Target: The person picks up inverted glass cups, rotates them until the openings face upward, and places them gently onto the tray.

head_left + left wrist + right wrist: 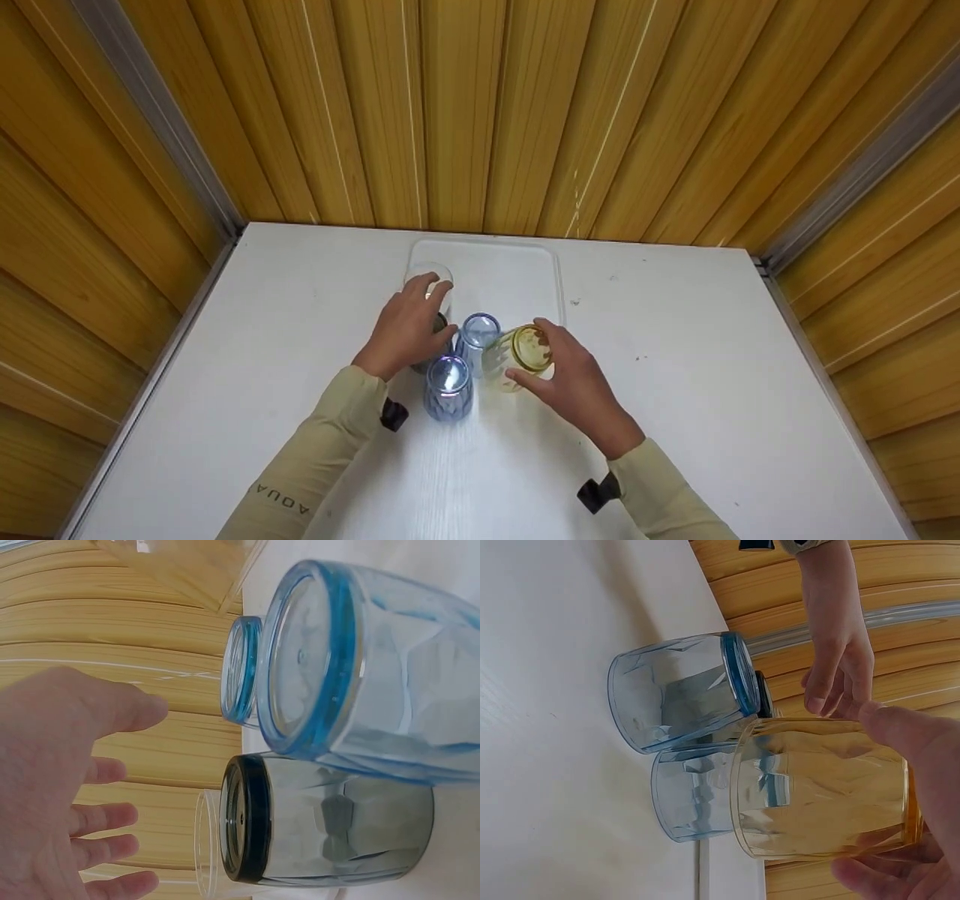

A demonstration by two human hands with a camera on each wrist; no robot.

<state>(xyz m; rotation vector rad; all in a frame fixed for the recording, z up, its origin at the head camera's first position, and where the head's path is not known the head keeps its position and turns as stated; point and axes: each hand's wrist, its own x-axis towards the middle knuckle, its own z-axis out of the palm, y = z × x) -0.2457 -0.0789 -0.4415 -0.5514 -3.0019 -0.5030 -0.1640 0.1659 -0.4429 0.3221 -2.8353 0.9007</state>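
My right hand (581, 379) grips an upside-down yellow glass (825, 787) near its base, between thumb and fingers. In the right wrist view that glass hangs off the white table, beside two blue glasses. Nearer to me stands one blue glass (448, 390), base up; the other blue glass (478, 345) is just behind it. Over the left side of the group my left hand (405, 326) hovers, fingers apart and holding nothing. Beneath it is an upturned dark grey glass (375, 829), mostly hidden in the head view. A clear glass (430, 268) stands behind that one.
A shallow pale tray (517, 277) lies on the white table (675, 352), toward the back edge, behind the glasses. Yellow wood-patterned panels (457, 112) enclose the table at the back and both sides.
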